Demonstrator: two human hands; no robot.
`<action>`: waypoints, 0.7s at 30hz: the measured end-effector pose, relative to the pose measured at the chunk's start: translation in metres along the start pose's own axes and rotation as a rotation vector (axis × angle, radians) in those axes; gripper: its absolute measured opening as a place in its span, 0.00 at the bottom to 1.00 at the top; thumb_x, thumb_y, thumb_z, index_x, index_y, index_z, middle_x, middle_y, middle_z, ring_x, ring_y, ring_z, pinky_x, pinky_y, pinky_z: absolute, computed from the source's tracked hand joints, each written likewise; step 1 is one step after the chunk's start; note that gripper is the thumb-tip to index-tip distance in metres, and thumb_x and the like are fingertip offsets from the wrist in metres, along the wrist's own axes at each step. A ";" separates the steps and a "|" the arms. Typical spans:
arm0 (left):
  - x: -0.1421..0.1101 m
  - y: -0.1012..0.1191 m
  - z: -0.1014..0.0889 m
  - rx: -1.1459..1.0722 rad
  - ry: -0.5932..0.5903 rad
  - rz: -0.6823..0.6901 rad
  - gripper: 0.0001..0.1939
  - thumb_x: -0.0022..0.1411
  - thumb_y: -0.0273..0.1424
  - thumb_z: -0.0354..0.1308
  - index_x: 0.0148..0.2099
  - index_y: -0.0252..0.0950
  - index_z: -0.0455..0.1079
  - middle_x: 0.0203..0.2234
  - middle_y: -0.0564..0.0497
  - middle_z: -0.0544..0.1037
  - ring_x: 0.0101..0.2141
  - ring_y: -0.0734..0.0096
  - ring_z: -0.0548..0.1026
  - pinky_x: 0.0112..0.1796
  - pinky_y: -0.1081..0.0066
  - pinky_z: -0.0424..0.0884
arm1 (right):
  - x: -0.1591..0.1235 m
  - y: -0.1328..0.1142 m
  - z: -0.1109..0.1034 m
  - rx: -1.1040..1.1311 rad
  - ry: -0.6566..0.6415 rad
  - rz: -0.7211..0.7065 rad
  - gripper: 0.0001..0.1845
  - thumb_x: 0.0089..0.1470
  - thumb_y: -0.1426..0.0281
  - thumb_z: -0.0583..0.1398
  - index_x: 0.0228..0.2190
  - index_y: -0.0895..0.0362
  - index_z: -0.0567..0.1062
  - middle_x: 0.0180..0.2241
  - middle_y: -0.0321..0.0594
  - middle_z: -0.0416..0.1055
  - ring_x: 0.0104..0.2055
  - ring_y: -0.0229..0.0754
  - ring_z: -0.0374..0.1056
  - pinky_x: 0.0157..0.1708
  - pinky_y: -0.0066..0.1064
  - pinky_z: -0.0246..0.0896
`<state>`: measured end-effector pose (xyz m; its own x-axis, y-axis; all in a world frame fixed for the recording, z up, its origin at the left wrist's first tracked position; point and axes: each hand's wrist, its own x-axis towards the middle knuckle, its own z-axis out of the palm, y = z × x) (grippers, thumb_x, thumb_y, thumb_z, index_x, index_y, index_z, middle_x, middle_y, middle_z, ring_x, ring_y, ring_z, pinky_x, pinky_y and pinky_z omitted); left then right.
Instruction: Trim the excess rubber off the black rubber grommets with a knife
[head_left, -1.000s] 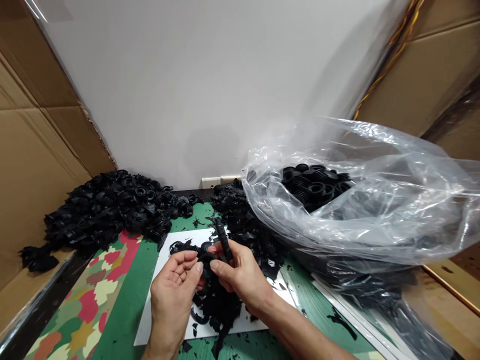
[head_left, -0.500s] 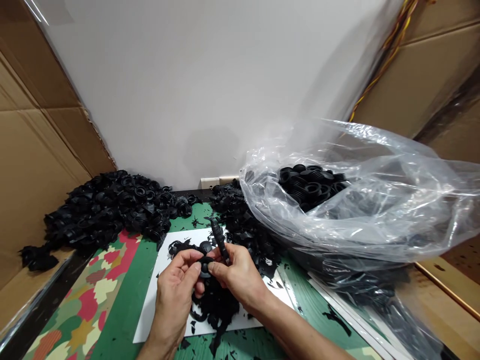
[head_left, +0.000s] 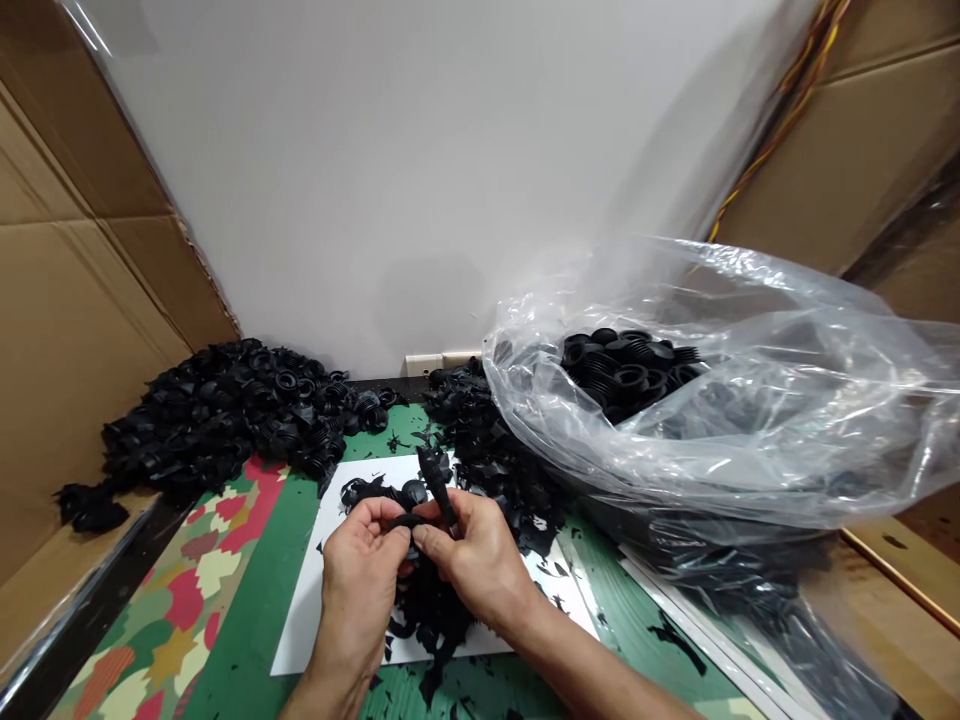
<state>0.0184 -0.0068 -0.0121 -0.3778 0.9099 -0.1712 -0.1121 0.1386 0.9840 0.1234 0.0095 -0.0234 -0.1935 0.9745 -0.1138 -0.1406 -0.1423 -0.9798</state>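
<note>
My left hand [head_left: 361, 568] pinches the left side of a small black rubber ring [head_left: 406, 521] between thumb and fingers. The thumb and fingertips of my right hand [head_left: 484, 562] grip its other side. A dark, pen-like tool [head_left: 434, 482] also sits in my right hand, its thick end pointing up and away; its lower tip is hidden by the hand. Both hands are above a white sheet [head_left: 304, 610]. Under them lies a heap of black rubber scraps [head_left: 435, 625], and a rounded black piece [head_left: 412, 492] rests just beyond.
A clear plastic bag [head_left: 720, 480] on the right holds many black rubber rings [head_left: 630, 370]. Black parts are piled at the back left [head_left: 225, 410], and black scraps [head_left: 495, 450] lie beside the bag. Cardboard [head_left: 67, 250] stands at the left.
The ring has tilted between my fingers, from showing its round face to a thinner, edge-on look. My view has shifted slightly; both hands stay in about the same place.
</note>
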 end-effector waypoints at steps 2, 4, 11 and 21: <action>-0.001 0.003 0.001 -0.025 -0.034 -0.033 0.09 0.36 0.25 0.60 0.26 0.33 0.68 0.14 0.58 0.71 0.16 0.80 0.66 0.18 0.79 0.62 | 0.001 -0.002 -0.001 0.027 0.023 0.019 0.07 0.38 0.72 0.58 0.25 0.60 0.70 0.16 0.29 0.64 0.14 0.31 0.56 0.14 0.23 0.48; -0.002 0.005 0.001 -0.059 -0.072 -0.071 0.10 0.36 0.24 0.59 0.27 0.32 0.69 0.14 0.57 0.72 0.16 0.79 0.67 0.20 0.79 0.63 | 0.004 -0.003 -0.003 0.049 0.053 0.046 0.07 0.36 0.73 0.59 0.24 0.60 0.71 0.14 0.28 0.63 0.13 0.30 0.55 0.14 0.23 0.47; 0.003 0.004 -0.008 -0.112 -0.202 -0.138 0.14 0.39 0.25 0.64 0.33 0.31 0.71 0.19 0.52 0.77 0.19 0.74 0.73 0.24 0.76 0.67 | 0.008 -0.009 -0.008 0.203 0.055 0.185 0.08 0.30 0.71 0.60 0.21 0.60 0.71 0.09 0.26 0.58 0.13 0.29 0.52 0.14 0.22 0.45; 0.002 0.003 0.003 -0.035 -0.066 -0.074 0.08 0.37 0.22 0.60 0.26 0.32 0.69 0.14 0.56 0.74 0.15 0.77 0.69 0.19 0.77 0.64 | 0.004 -0.001 -0.005 0.018 -0.003 -0.049 0.06 0.40 0.73 0.57 0.23 0.61 0.74 0.14 0.30 0.61 0.16 0.32 0.55 0.17 0.24 0.50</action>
<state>0.0198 -0.0038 -0.0091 -0.3063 0.9215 -0.2387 -0.1702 0.1937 0.9662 0.1279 0.0142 -0.0235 -0.1890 0.9798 -0.0650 -0.1678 -0.0974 -0.9810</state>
